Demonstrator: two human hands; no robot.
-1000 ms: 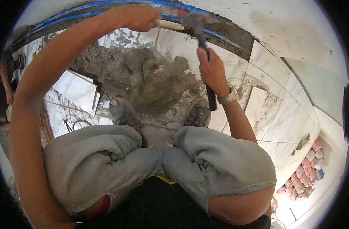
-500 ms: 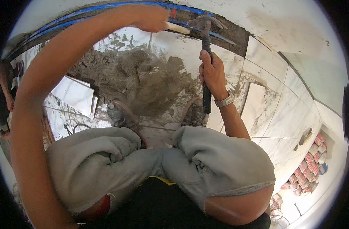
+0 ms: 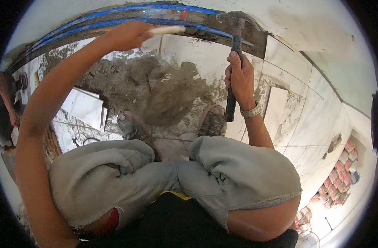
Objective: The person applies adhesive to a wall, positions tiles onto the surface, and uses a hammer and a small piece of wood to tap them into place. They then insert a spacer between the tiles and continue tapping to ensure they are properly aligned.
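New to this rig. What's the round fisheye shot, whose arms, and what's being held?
The picture comes from a camera worn on a person's head, looking down at their own arms and bent knees, so the view is rounded. The person squats on a tiled floor smeared with grey mortar. The right hand grips a hammer, head up near the blue pipes in a wall channel. The left hand holds a pale rod-like tool, possibly a chisel. Loose tiles lie to the left.
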